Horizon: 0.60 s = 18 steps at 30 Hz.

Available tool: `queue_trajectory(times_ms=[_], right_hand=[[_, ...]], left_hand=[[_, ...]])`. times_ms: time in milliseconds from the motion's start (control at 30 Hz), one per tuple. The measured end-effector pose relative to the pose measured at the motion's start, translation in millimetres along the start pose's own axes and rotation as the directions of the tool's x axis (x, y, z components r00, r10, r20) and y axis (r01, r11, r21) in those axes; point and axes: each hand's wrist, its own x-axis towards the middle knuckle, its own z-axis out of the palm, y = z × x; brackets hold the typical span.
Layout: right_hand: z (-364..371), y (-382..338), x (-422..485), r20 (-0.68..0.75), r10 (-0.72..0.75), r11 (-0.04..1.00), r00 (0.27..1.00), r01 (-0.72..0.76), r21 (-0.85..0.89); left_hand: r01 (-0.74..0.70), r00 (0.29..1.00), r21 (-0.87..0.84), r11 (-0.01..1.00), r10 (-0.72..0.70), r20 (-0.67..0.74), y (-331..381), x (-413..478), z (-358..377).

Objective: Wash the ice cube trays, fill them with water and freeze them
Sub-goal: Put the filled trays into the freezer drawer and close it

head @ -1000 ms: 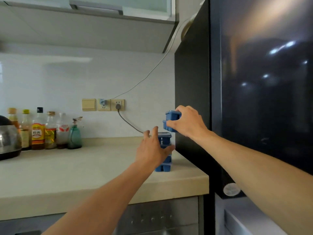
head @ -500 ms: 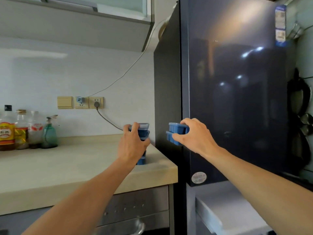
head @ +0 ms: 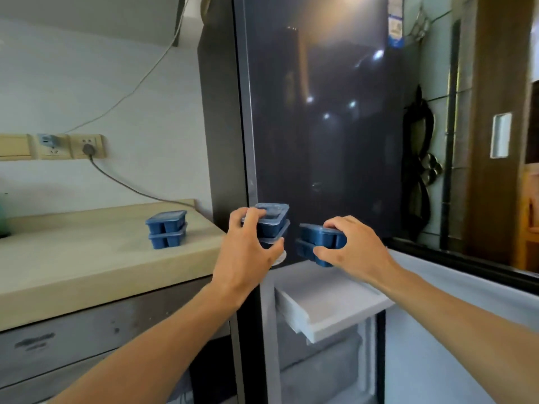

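Loading stage, I'd judge: wash and fill presumably done, freezing left. Grips: left hand (head: 248,252) curled round a two-high stack of lidded blue trays (head: 272,218); right hand (head: 355,249) curled round a second stack (head: 319,237). Both are held in front of the fridge (head: 320,112), above the pulled-out freezer drawer (head: 329,298). The third stack (head: 166,231) sits on the worktop (head: 87,258), not yet loaded. Lids on, so water inside can't be confirmed. Drawer contents unclear.

A home kitchen.
Beige countertop (head: 87,258) with wall sockets (head: 70,146) above, tall black refrigerator (head: 320,126) standing just beside it.
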Motion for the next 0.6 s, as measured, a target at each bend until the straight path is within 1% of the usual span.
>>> queue_trajectory(times_ms=[200,333,400,467,600], right_hand=[[1.1,76.3,-17.9,0.048,0.148,0.986,0.988,-0.144,-0.085],[11.6,132.7,-15.9,0.076,0.227,0.97,0.971,-0.219,-0.102],[19.7,160.1,-10.6,0.1,0.274,0.957,0.956,-0.261,-0.127],[30.4,186.0,-1.1,0.124,0.301,0.947,0.946,-0.281,-0.154],[61.8,231.7,23.9,0.18,0.305,0.943,0.935,-0.271,-0.193]], left_hand=[[0.013,0.979,-0.05,0.999,-0.002,0.204,15.0,-34.1,84.6],[0.1,0.947,-0.036,0.994,-0.085,0.309,6.9,-45.4,148.0],[0.153,0.921,-0.006,0.988,-0.141,0.363,-3.1,-46.9,177.5],[0.177,0.898,0.025,0.984,-0.172,0.405,-15.5,-45.7,204.4],[0.211,0.857,0.113,0.971,-0.239,0.456,-40.4,-38.3,253.0]])
